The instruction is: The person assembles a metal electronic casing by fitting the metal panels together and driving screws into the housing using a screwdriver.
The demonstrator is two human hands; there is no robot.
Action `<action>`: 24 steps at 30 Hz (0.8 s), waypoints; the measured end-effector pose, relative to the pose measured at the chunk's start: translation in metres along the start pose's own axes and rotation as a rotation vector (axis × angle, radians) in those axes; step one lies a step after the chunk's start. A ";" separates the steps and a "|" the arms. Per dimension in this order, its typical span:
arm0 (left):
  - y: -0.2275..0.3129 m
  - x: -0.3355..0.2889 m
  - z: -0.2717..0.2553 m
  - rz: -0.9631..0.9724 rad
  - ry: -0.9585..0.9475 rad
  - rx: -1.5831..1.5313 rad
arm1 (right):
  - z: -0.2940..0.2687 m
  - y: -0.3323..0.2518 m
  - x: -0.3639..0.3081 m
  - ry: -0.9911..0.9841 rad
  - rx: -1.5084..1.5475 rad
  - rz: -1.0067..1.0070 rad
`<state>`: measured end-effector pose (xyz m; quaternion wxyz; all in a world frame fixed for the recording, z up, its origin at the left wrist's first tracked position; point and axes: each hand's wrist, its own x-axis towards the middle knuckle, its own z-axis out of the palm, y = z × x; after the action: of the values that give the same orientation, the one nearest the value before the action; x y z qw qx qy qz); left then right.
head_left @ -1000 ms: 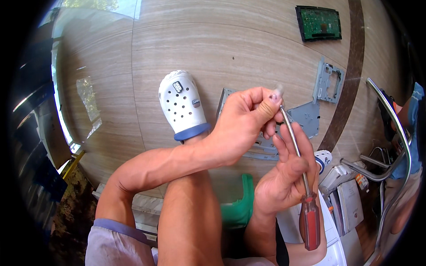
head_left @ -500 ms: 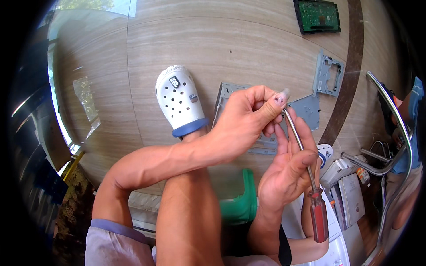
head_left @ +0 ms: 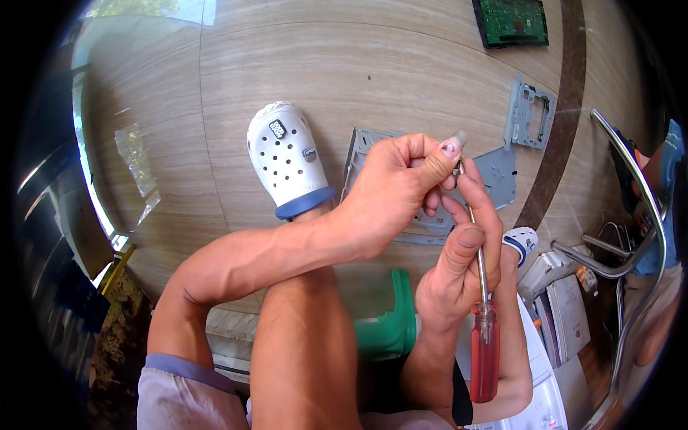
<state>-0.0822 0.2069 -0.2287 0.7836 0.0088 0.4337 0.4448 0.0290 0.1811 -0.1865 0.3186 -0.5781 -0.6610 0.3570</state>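
Observation:
A screwdriver with a translucent red handle and a long metal shaft stands slanted in my right hand. The thumb and fingers close round its shaft, while the handle hangs below the palm. My left hand pinches thumb and fingers together at the screwdriver's tip. Something tiny may be between those fingertips, but it is too small and covered to name. Beneath both hands, on the floor, lies a grey sheet-metal panel, partly hidden by them.
A grey metal bracket and a green circuit board in a black frame lie on the tiled floor. White clogs are on my feet. A green plastic stool-like piece is below. Chrome tubing and another person stand right.
My right hand has curled its fingers further round the shaft, and the screwdriver has swung more upright, its handle moving left. My left hand keeps its pinch near the tip.

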 end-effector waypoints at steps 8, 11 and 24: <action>0.001 -0.005 0.002 -0.069 -0.093 0.058 | -0.015 0.002 -0.003 -0.024 0.027 0.046; -0.006 -0.003 0.004 -0.082 -0.125 0.055 | -0.022 0.010 -0.005 -0.033 -0.049 -0.029; -0.019 -0.003 0.012 -0.198 -0.242 0.154 | -0.047 0.019 -0.023 0.040 0.175 0.127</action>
<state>-0.0616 0.1981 -0.2270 0.8671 0.0793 0.3676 0.3266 0.0812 0.1651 -0.1769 0.3577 -0.5959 -0.5827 0.4210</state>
